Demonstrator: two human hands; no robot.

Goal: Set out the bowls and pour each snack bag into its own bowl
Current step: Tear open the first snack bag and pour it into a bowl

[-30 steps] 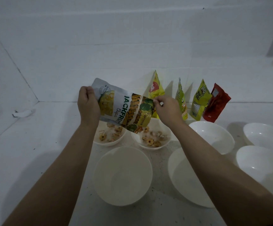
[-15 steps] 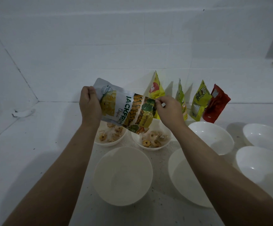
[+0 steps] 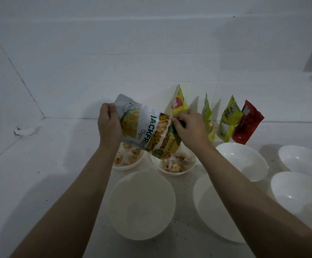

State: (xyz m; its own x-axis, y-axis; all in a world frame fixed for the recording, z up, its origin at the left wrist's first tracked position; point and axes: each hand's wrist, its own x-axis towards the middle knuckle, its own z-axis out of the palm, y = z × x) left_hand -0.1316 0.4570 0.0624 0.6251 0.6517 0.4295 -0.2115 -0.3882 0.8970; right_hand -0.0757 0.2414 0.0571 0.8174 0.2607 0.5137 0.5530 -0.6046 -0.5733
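I hold a white and yellow jackfruit chips bag [image 3: 147, 127] tilted, its mouth down to the right over a small white bowl [image 3: 173, 163] that holds chips. My left hand [image 3: 108, 125] grips the bag's raised bottom end. My right hand [image 3: 188, 127] pinches the bag near its mouth. A second small bowl [image 3: 127, 159] with chips sits to the left, partly hidden by the bag. In front stand two empty white bowls, one at the centre [image 3: 141, 204] and one to the right [image 3: 213, 207], partly under my right forearm.
Against the back wall stand a yellow bag [image 3: 178, 103], a green bag [image 3: 208, 118], a yellow-green bag [image 3: 229, 120] and a red bag [image 3: 247, 123]. More empty white bowls sit at right: [image 3: 242, 161], [image 3: 300, 159], [image 3: 300, 196]. White walls enclose the left and back.
The bag's mouth has tipped further down over the right-hand small bowl, and my right hand has shifted its pinch along the bag's mouth end.
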